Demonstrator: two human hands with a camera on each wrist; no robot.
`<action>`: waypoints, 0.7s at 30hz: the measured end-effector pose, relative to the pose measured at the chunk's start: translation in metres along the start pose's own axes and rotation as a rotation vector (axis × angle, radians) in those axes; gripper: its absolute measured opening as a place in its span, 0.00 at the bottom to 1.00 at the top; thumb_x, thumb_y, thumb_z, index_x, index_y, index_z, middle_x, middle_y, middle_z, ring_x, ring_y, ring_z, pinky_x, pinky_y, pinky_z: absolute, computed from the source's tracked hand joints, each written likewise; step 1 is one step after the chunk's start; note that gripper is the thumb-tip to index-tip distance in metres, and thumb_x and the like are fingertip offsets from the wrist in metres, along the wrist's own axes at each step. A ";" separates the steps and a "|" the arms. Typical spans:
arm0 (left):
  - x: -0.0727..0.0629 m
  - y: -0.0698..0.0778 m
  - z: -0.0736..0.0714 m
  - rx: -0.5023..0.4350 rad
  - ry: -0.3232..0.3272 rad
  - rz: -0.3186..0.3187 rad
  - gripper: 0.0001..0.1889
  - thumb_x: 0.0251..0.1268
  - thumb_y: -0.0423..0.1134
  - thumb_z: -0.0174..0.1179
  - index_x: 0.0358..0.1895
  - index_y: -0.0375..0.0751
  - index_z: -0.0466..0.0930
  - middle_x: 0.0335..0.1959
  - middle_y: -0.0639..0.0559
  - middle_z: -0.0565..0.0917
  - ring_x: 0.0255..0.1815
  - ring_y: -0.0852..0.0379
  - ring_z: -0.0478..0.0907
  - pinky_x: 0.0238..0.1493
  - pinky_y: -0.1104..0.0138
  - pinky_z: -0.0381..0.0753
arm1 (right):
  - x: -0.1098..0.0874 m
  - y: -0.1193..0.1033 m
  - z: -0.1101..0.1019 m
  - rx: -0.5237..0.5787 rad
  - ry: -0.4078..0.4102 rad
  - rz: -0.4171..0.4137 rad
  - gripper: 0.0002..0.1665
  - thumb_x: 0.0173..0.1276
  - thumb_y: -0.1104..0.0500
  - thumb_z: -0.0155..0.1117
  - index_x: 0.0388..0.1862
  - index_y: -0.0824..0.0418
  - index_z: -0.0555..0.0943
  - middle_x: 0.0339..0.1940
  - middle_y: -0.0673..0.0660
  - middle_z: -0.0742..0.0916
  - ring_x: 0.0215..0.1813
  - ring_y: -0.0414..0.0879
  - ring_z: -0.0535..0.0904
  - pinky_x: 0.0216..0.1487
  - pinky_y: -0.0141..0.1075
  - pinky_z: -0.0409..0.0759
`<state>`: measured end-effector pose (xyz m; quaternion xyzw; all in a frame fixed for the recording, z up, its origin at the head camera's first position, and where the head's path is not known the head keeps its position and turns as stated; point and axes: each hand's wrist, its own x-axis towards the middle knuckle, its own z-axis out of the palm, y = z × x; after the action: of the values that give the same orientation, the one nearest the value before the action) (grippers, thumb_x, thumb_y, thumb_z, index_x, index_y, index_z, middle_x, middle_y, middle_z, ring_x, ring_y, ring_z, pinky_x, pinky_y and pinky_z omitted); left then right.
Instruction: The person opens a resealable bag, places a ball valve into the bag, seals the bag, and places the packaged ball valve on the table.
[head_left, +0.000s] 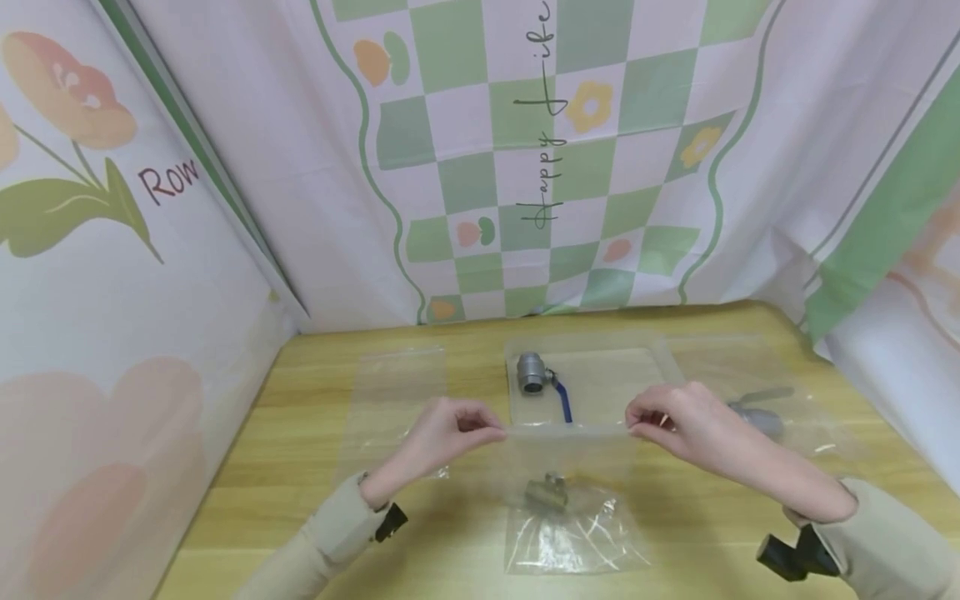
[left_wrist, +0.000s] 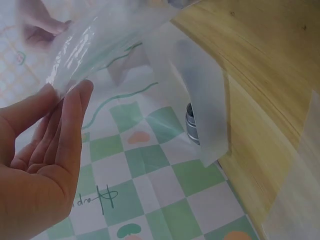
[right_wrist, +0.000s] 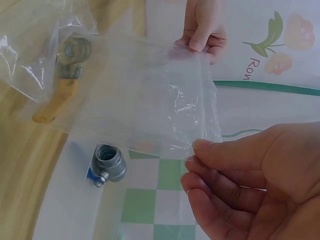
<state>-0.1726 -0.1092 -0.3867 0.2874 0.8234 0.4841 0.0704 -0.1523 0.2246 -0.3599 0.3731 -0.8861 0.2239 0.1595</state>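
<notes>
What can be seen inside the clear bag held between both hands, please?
Through the clear bag, a brass-coloured valve with a yellow-orange handle shows. In the right wrist view, the valve's far side is hidden by its own body.

In the head view, a yellow-handled valve [head_left: 546, 495] blurs inside a plastic bag [head_left: 588, 508] while frame edges crop both sleeves [head_left: 318, 533].

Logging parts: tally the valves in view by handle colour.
Blue-handled valve: 1
Yellow-handled valve: 1
Grey-handled valve, seen through plastic: 1
Total: 3
</notes>
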 end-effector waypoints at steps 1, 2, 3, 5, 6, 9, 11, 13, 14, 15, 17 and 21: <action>0.000 0.001 0.000 -0.002 0.007 -0.001 0.05 0.61 0.35 0.68 0.37 0.38 0.86 0.35 0.43 0.90 0.32 0.65 0.85 0.39 0.69 0.89 | 0.000 -0.001 0.000 -0.002 0.004 -0.001 0.11 0.53 0.68 0.75 0.28 0.53 0.83 0.25 0.44 0.87 0.27 0.27 0.79 0.25 0.21 0.80; 0.000 0.002 0.000 -0.001 0.016 0.000 0.05 0.60 0.35 0.68 0.37 0.38 0.86 0.35 0.43 0.90 0.31 0.68 0.84 0.39 0.68 0.90 | 0.000 -0.001 -0.001 -0.005 0.006 0.001 0.11 0.53 0.68 0.75 0.28 0.54 0.83 0.25 0.44 0.87 0.27 0.28 0.79 0.25 0.21 0.80; -0.001 0.003 0.000 0.000 0.027 0.005 0.05 0.60 0.34 0.68 0.36 0.38 0.86 0.34 0.43 0.90 0.31 0.69 0.83 0.38 0.66 0.90 | 0.001 -0.002 -0.002 -0.007 0.010 0.003 0.11 0.53 0.69 0.74 0.28 0.54 0.83 0.25 0.44 0.87 0.27 0.28 0.80 0.25 0.21 0.80; -0.001 0.006 0.000 0.013 0.054 0.030 0.04 0.60 0.34 0.68 0.36 0.37 0.86 0.33 0.43 0.90 0.28 0.72 0.81 0.34 0.66 0.90 | 0.002 -0.004 -0.004 -0.013 0.024 0.002 0.12 0.53 0.69 0.74 0.28 0.54 0.82 0.25 0.44 0.87 0.27 0.29 0.80 0.25 0.21 0.81; -0.001 0.008 -0.001 0.019 0.065 0.049 0.04 0.59 0.33 0.68 0.35 0.37 0.86 0.32 0.42 0.89 0.27 0.72 0.81 0.33 0.66 0.89 | 0.003 -0.005 -0.005 -0.014 0.033 0.003 0.12 0.53 0.69 0.74 0.28 0.54 0.82 0.25 0.44 0.87 0.27 0.30 0.80 0.25 0.21 0.81; -0.001 0.011 -0.002 0.051 0.093 0.102 0.04 0.60 0.33 0.68 0.35 0.37 0.85 0.30 0.42 0.89 0.25 0.73 0.79 0.29 0.72 0.87 | 0.004 -0.008 -0.007 -0.023 0.060 0.009 0.13 0.52 0.69 0.75 0.29 0.53 0.82 0.26 0.44 0.86 0.27 0.30 0.80 0.25 0.20 0.80; 0.000 0.013 -0.004 0.066 0.103 0.119 0.04 0.61 0.34 0.68 0.35 0.37 0.85 0.30 0.43 0.89 0.25 0.72 0.79 0.28 0.74 0.86 | 0.006 -0.010 -0.009 -0.034 0.068 0.019 0.13 0.53 0.69 0.74 0.29 0.53 0.81 0.26 0.44 0.86 0.27 0.29 0.79 0.25 0.20 0.80; 0.000 0.015 -0.005 0.069 0.107 0.119 0.04 0.62 0.35 0.67 0.35 0.37 0.84 0.31 0.44 0.88 0.27 0.71 0.80 0.31 0.74 0.86 | 0.008 -0.011 -0.011 -0.046 0.071 0.029 0.13 0.53 0.68 0.74 0.29 0.52 0.81 0.26 0.43 0.86 0.28 0.28 0.79 0.26 0.20 0.80; 0.000 0.016 -0.005 0.068 0.111 0.114 0.04 0.62 0.35 0.67 0.36 0.38 0.84 0.31 0.45 0.89 0.27 0.71 0.80 0.31 0.74 0.87 | 0.008 -0.012 -0.012 -0.050 0.071 0.030 0.13 0.53 0.68 0.74 0.29 0.52 0.81 0.26 0.43 0.86 0.28 0.28 0.79 0.26 0.20 0.81; -0.001 0.016 -0.006 0.059 0.112 0.109 0.05 0.63 0.35 0.67 0.36 0.37 0.84 0.31 0.44 0.89 0.27 0.71 0.80 0.32 0.72 0.87 | 0.009 -0.013 -0.013 -0.056 0.071 0.032 0.13 0.53 0.68 0.74 0.29 0.51 0.81 0.26 0.42 0.85 0.28 0.28 0.79 0.27 0.20 0.81; -0.001 0.018 -0.007 0.047 0.121 0.101 0.05 0.63 0.36 0.66 0.36 0.38 0.83 0.32 0.45 0.89 0.28 0.70 0.81 0.32 0.71 0.88 | 0.011 -0.015 -0.015 -0.066 0.073 0.031 0.13 0.53 0.68 0.74 0.29 0.51 0.81 0.26 0.42 0.85 0.29 0.28 0.79 0.28 0.20 0.81; -0.001 0.021 -0.008 0.037 0.138 0.096 0.06 0.64 0.38 0.66 0.38 0.38 0.83 0.33 0.45 0.89 0.30 0.68 0.82 0.34 0.71 0.88 | 0.014 -0.017 -0.019 -0.090 0.090 0.016 0.14 0.53 0.67 0.74 0.30 0.51 0.80 0.27 0.42 0.85 0.30 0.29 0.79 0.29 0.21 0.82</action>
<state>-0.1663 -0.1078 -0.3649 0.2937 0.8204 0.4903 -0.0150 -0.1474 0.2157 -0.3331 0.3482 -0.8901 0.2017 0.2142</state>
